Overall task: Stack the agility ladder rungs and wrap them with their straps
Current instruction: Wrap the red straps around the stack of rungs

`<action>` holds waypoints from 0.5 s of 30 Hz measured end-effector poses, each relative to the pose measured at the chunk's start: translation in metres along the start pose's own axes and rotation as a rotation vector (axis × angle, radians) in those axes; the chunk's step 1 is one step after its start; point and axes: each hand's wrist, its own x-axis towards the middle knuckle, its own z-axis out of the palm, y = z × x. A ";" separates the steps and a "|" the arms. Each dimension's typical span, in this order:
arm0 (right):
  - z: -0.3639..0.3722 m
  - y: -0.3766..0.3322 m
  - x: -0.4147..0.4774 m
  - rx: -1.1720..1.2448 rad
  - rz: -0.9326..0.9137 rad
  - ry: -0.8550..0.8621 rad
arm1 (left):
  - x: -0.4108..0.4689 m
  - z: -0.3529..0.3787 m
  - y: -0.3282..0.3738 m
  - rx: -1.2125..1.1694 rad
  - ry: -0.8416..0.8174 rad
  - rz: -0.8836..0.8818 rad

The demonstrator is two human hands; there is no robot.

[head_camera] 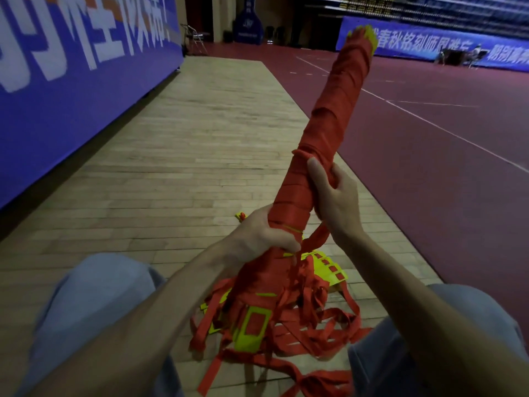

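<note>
Stacking looks pretty much done here: the rungs are being held together as one long bundle [335, 110], tilted up and away toward the far right, with yellow rung ends [367, 34] poking out at the far tip. Most of its length is being covered by tight turns of red strap.

The bundle is being gripped in two spots, up off the wooden floor [186, 138]. The left hand [266, 233] is being wrapped round the near, lower part, fingers [289, 245] curled over the wraps. The right hand [335, 196] is being closed round it just above, thumb laid along the strap.

What's left, by the look of it, is the near end. A big messy heap of loose straps [315, 319] is lying on the floor right below the hands, trailing from the bundle's bottom, with yellow rung pieces [332, 267] mixed in. Roughly two-thirds could be called wrapped. That tail is probably needing to be wound on and tucked in so nothing is left unravelling.
</note>
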 end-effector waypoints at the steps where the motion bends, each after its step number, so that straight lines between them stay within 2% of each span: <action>1: 0.002 0.000 -0.001 0.074 0.093 -0.064 | -0.001 0.000 0.001 -0.029 -0.043 -0.007; 3: 0.003 -0.003 -0.001 0.323 0.295 -0.226 | -0.001 -0.001 0.003 -0.076 -0.120 -0.011; 5: 0.000 -0.005 0.002 0.451 0.363 -0.286 | -0.001 0.001 0.005 -0.121 -0.170 -0.015; 8: -0.001 -0.004 0.005 0.444 0.401 -0.178 | 0.003 0.007 0.004 -0.094 -0.158 -0.026; 10: 0.000 -0.001 0.005 0.381 0.431 -0.075 | 0.008 0.010 0.001 0.011 -0.057 -0.040; 15: -0.001 0.011 0.008 0.083 0.508 0.180 | 0.010 0.019 -0.010 0.598 0.267 -0.038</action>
